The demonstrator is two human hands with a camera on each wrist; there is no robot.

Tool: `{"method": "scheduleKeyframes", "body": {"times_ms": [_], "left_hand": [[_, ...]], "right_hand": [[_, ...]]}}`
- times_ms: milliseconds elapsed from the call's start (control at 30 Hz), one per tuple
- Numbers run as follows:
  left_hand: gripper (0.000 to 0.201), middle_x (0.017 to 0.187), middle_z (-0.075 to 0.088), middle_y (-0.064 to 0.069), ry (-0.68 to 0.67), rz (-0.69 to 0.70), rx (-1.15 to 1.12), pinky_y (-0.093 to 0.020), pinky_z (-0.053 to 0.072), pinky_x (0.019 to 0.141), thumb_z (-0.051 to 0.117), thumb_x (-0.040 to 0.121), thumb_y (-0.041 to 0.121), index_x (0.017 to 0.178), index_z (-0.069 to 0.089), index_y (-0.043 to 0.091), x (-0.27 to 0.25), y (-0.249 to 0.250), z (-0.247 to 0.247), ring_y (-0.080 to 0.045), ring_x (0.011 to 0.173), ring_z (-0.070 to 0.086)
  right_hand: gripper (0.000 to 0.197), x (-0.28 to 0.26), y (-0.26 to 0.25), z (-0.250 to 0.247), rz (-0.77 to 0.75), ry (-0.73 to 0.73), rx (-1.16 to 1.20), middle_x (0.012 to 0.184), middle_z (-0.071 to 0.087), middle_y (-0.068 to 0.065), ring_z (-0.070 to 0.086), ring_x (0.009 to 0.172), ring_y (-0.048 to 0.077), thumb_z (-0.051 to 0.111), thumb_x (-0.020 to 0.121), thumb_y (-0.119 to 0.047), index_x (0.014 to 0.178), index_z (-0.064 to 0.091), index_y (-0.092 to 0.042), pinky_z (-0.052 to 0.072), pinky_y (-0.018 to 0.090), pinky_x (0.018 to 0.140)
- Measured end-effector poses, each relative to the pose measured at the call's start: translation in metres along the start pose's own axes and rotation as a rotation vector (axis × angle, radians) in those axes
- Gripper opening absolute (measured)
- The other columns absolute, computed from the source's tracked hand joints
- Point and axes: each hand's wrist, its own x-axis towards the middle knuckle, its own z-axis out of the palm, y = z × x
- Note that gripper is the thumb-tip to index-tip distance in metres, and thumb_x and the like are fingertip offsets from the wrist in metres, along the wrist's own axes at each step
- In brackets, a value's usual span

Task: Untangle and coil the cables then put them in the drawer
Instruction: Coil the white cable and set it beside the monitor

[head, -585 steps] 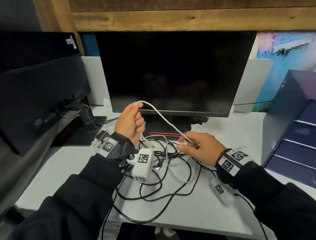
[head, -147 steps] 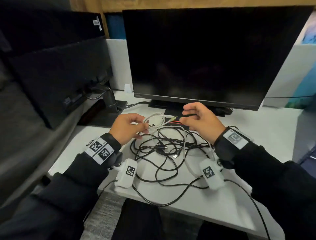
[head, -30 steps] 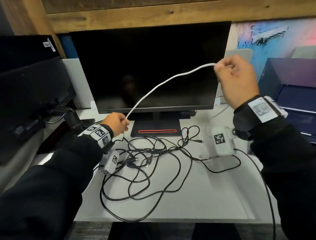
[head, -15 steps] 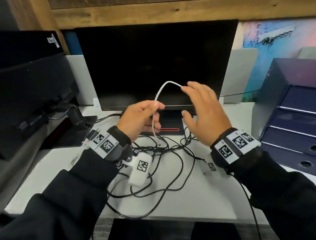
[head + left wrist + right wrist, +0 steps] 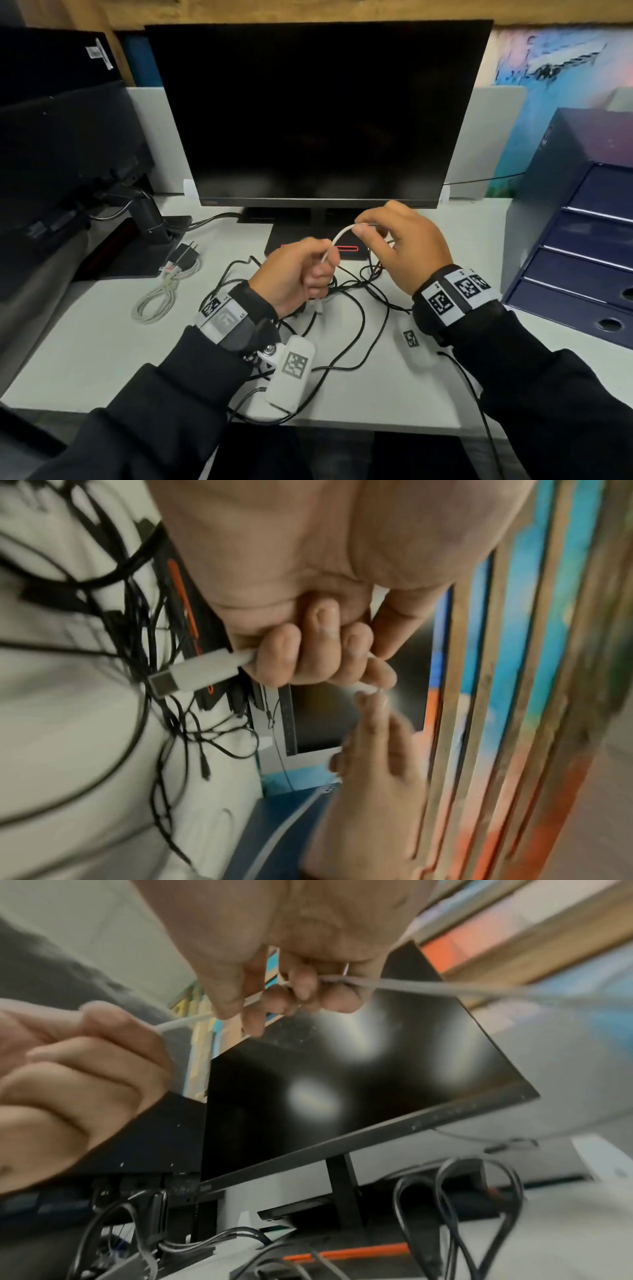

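Pinching white cable (image 5: 337, 237), both hands

black cable tangle (image 5: 346, 308) under hands, monitor (image 5: 318, 113) close behind, drawer unit (image 5: 579, 240) right

No words or numbers legible anywhere. Black-and-white square code tags on left band (image 5: 221, 317), right band (image 5: 457, 296), left camera (image 5: 291, 370) and right camera (image 5: 411, 340): patterns only, no text. Tiny print beside the tags on both bands, too small to read. White label (image 5: 99, 56) atop left monitor (image 5: 68, 144): blurred. Logo (image 5: 209, 202) on lower bezel of centre monitor (image 5: 318, 113): illegible. Pale mark (image 5: 548, 133) on side of drawers (image 5: 582, 240): unreadable.
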Motion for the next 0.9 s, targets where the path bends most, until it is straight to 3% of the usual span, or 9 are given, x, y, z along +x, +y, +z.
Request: {"method": "scheduleKeyframes", "body": {"times_ms": [67, 200, 267, 333, 433, 500, 600, 800, 900], "left_hand": [[0.026, 0.060, 0.030, 0.004, -0.057, -0.005, -0.239, -0.024, 0.025, 0.050, 0.042, 0.093, 0.023, 0.074, 0.056, 0.013, 0.000, 0.006, -0.004, -0.011, 0.052, 0.020], [0.025, 0.063, 0.030, 0.004, -0.105, 0.066, -0.506, -0.025, 0.025, 0.056, 0.033, 0.094, 0.017, 0.078, 0.051, 0.012, 0.001, 0.015, -0.012, -0.011, 0.056, 0.019], [0.021, 0.068, 0.033, 0.004, -0.099, 0.112, -0.575, -0.025, 0.031, 0.062, 0.034, 0.097, 0.016, 0.086, 0.052, 0.013, 0.003, 0.016, -0.017, -0.010, 0.058, 0.026], [0.020, 0.074, 0.041, 0.004, -0.069, 0.168, -0.588, -0.027, 0.041, 0.073, 0.034, 0.101, 0.015, 0.094, 0.053, 0.014, 0.007, 0.016, -0.025, -0.009, 0.063, 0.039], [0.022, 0.083, 0.059, 0.001, 0.067, 0.237, -0.545, -0.037, 0.047, 0.095, 0.036, 0.105, 0.014, 0.098, 0.057, 0.015, 0.014, 0.011, -0.034, -0.012, 0.076, 0.062], [0.022, 0.089, 0.069, -0.002, 0.171, 0.252, -0.539, -0.041, 0.049, 0.099, 0.038, 0.106, 0.014, 0.102, 0.060, 0.013, 0.016, 0.005, -0.038, -0.016, 0.087, 0.070], [0.022, 0.095, 0.074, -0.006, 0.263, 0.267, -0.524, -0.039, 0.054, 0.094, 0.037, 0.107, 0.012, 0.106, 0.059, 0.009, 0.018, -0.001, -0.043, -0.021, 0.097, 0.072], [0.024, 0.097, 0.074, -0.010, 0.356, 0.322, -0.100, -0.036, 0.056, 0.088, 0.038, 0.106, 0.008, 0.099, 0.062, 0.006, 0.019, -0.011, -0.041, -0.027, 0.097, 0.073], [0.027, 0.087, 0.072, -0.004, 0.325, 0.371, 0.303, -0.029, 0.057, 0.078, 0.039, 0.102, 0.002, 0.095, 0.064, 0.009, 0.016, -0.013, -0.033, -0.015, 0.081, 0.071]], "right_hand": [[0.023, -0.001, 0.001, 0.013, 0.084, -0.058, 0.042, 0.085, 0.055, -0.013, 0.053, 0.078, 0.008, 0.049, 0.102, -0.038, 0.112, 0.069, -0.032, 0.047, 0.029, 0.070], [0.035, -0.016, -0.004, 0.046, 0.088, -0.400, 0.086, 0.112, 0.066, -0.008, 0.061, 0.099, 0.017, 0.039, 0.105, -0.032, 0.137, 0.054, -0.036, 0.051, 0.037, 0.087], [0.036, -0.018, -0.011, 0.053, 0.085, -0.552, 0.070, 0.104, 0.064, -0.008, 0.059, 0.092, 0.018, 0.038, 0.106, -0.030, 0.139, 0.051, -0.035, 0.048, 0.032, 0.081], [0.029, -0.017, -0.016, 0.057, 0.120, -0.641, 0.038, 0.092, 0.060, -0.004, 0.057, 0.084, 0.021, 0.037, 0.106, -0.033, 0.130, 0.053, -0.033, 0.046, 0.034, 0.074], [0.020, -0.016, -0.019, 0.056, 0.106, -0.723, 0.014, 0.090, 0.062, -0.002, 0.059, 0.083, 0.021, 0.037, 0.106, -0.038, 0.113, 0.055, -0.032, 0.047, 0.035, 0.073], [0.018, -0.015, -0.023, 0.055, 0.044, -0.777, -0.001, 0.086, 0.061, -0.003, 0.057, 0.080, 0.019, 0.036, 0.106, -0.037, 0.101, 0.051, -0.029, 0.048, 0.037, 0.073], [0.018, -0.013, -0.029, 0.051, -0.006, -0.789, -0.053, 0.084, 0.060, -0.004, 0.056, 0.078, 0.018, 0.037, 0.106, -0.036, 0.095, 0.049, -0.029, 0.045, 0.035, 0.068], [0.025, 0.000, -0.041, 0.036, -0.116, -0.670, -0.167, 0.066, 0.043, -0.010, 0.044, 0.066, 0.015, 0.045, 0.102, -0.032, 0.078, 0.041, -0.029, 0.031, 0.030, 0.061], [0.018, 0.011, -0.045, 0.025, -0.155, -0.623, -0.176, 0.067, 0.049, -0.011, 0.046, 0.063, 0.012, 0.053, 0.098, -0.031, 0.081, 0.057, -0.031, 0.033, 0.027, 0.061]]}}
